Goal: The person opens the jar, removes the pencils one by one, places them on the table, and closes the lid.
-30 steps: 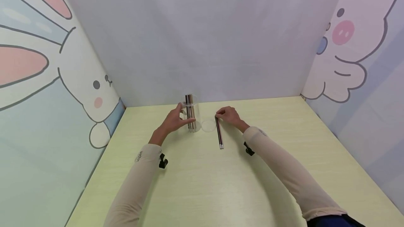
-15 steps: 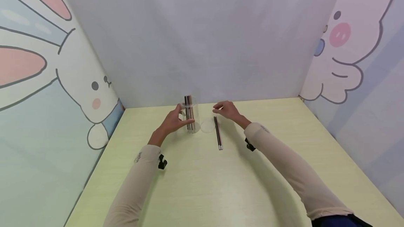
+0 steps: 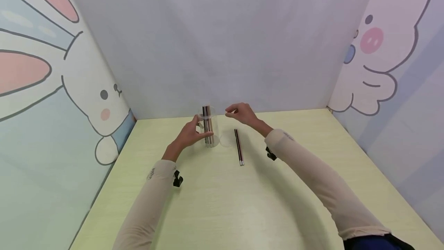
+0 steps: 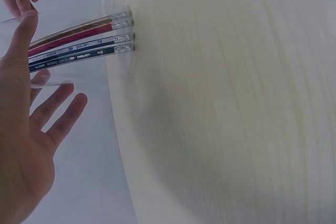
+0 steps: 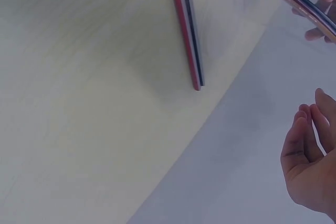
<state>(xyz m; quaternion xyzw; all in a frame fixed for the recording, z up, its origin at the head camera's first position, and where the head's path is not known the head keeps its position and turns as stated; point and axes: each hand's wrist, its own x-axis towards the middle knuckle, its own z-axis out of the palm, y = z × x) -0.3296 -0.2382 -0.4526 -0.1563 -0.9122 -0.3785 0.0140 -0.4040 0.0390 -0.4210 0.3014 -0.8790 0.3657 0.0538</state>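
My left hand (image 3: pixel 189 133) grips a clear plastic cylinder (image 3: pixel 216 122), thumb on the near side and fingers behind. Several pencils (image 3: pixel 207 124) stand inside it; in the left wrist view their eraser ends (image 4: pixel 124 36) point toward the cylinder's base on the table. Two more pencils (image 3: pixel 239 147), one red and one dark in the right wrist view, lie side by side on the table, silver ends toward me. Beyond them my right hand (image 3: pixel 241 114) hovers with loosely bent fingers, and nothing shows between thumb and fingertips. A clear round lid (image 3: pixel 227 139) lies flat beside the cylinder.
The pale yellow table (image 3: pixel 222 203) meets a grey-white back wall (image 3: pixel 222 49) close behind the cylinder. Side panels with a cartoon rabbit (image 3: pixel 93 92) and a cartoon pig (image 3: pixel 385 49) flank the table.
My right hand has left the tips of the two loose pencils, rising and moving away and left toward the cylinder's top. The left hand and cylinder have stayed in place.
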